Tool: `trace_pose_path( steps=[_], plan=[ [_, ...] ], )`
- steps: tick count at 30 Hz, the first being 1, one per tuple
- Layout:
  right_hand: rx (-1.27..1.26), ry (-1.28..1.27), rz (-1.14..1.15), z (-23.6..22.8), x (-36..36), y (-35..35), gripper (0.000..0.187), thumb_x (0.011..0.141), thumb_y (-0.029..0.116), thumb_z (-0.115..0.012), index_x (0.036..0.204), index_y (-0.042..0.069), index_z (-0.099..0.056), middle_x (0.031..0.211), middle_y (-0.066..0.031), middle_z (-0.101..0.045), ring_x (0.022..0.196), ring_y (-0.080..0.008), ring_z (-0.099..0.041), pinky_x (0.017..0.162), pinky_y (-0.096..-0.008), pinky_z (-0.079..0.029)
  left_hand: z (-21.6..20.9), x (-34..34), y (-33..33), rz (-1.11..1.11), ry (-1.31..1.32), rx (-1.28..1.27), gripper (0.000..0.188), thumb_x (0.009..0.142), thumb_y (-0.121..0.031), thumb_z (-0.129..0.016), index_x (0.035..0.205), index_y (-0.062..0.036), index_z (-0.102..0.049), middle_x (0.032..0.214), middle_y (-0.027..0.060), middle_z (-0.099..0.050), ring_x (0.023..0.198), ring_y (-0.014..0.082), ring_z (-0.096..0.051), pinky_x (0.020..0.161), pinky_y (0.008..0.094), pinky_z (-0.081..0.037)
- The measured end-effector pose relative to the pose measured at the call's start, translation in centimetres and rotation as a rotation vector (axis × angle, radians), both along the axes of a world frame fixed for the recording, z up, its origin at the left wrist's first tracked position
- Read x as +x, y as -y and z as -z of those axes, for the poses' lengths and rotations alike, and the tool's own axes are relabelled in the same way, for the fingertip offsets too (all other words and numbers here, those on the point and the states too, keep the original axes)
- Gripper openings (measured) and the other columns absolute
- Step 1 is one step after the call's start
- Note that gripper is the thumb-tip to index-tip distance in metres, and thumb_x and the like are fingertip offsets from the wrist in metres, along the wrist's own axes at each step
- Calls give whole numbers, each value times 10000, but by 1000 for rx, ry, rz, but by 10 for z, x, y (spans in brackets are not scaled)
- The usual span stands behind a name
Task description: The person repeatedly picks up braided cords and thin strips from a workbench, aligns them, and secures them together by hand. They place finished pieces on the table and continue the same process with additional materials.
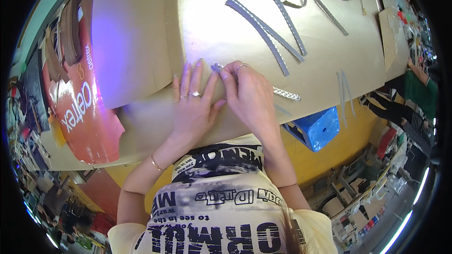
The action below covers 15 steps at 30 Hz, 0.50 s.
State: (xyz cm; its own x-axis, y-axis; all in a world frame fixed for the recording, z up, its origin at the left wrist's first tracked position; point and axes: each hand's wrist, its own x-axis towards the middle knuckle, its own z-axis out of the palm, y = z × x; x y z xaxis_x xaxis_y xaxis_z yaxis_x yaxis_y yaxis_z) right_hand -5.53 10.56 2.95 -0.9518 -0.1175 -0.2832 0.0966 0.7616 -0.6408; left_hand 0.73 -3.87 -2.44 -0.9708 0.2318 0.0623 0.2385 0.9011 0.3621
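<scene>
Braided grey strip was the workpiece, its end just off the right fingertips near the front edge of the tan worktable. Head view, the only one: right hand had thumb and index pressed together, apparently pinching the strip close to that end; exact contact was hidden behind the knuckles. Silver braided length showed on the far side of the right wrist, possibly the same piece, couldn't confirm. Left hand was palm down on the table, fingers slightly spread, gripping nothing visible; index tip sat right by the strip end, touching or not I couldn't tell. Grey trim strips lay loose farther up the table, clear of both hands. Curved cardboard sheet was on the left. Step in hand, my read: fine fingertip work on the strip end, left hand steadying nearby. Next move called for a firm pinch, the end flat, and left fingertips clear of the pinch point.
</scene>
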Motion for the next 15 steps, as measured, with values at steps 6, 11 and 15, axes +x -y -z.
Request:
trace_pose_path(
  steps=[6, 11, 15],
  plan=[
    [-77, 17, 11, 1, -2, -15, 197, 973, 168, -596, 949, -16, -663, 737, -166, -652, 650, -284, -643, 629, -381, -487, -3, 2, 1, -33, 95, 63, 698, 889, -399, -683, 1501, -177, -431, 1601, 194, -263, 1484, 451, -195, 1154, 660, -179],
    [-123, 125, 48, -2, -1, -17, 201, 980, 167, -598, 946, -22, -656, 724, -117, -641, 640, -201, -602, 625, -340, -470, -3, 1, 0, -40, 114, 126, 667, 901, -401, -676, 1492, -194, -445, 1600, 198, -264, 1490, 420, -205, 1156, 647, -187],
    [-119, 125, 83, 1, -1, -11, 208, 971, 217, -601, 931, 29, -680, 704, -135, -650, 626, -287, -631, 626, -390, -471, -3, 2, 2, -33, 51, 88, 639, 895, -394, -680, 1459, -163, -489, 1582, 198, -303, 1491, 366, -238, 1183, 548, -233]
  ],
)
